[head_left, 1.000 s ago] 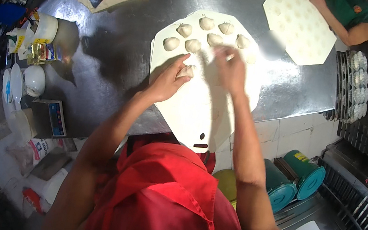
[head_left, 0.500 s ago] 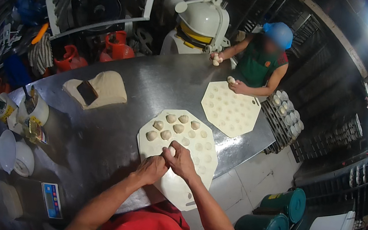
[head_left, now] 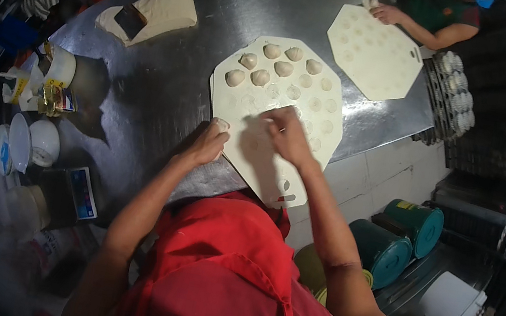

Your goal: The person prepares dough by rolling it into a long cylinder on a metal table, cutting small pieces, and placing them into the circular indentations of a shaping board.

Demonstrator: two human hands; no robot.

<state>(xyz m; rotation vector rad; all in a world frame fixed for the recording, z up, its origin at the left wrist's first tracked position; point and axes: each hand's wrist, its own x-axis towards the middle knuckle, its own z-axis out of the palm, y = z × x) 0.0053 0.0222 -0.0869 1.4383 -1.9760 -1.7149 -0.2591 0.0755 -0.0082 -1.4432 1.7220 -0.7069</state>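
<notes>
A pale octagonal board [head_left: 251, 127] with rows of round marks lies by the table's near edge. Several small dough balls [head_left: 283, 69], peaked on top, sit across its far left part. At the board's left edge my left hand [head_left: 205, 143] is closed around a piece of dough [head_left: 221, 125], which shows between thumb and forefinger. My right hand [head_left: 288, 137] hovers over the middle of the board and casts a shadow on it. Its fingers are bent inward, and what they hold, if anything, is hidden.
On the metal table [head_left: 166, 76] lie a large dough slab [head_left: 168, 6] with a dark scraper [head_left: 130, 21], tubs [head_left: 61, 65] and a scale [head_left: 83, 193]. Across it, a co-worker's hands [head_left: 387, 13] hold dough by another octagonal board [head_left: 374, 54]. Green bins [head_left: 381, 250] stand at right.
My hands have parted: the left went to the board's left edge with dough, the right swung right over the board. The view has tilted down, so everything sits higher in it.
</notes>
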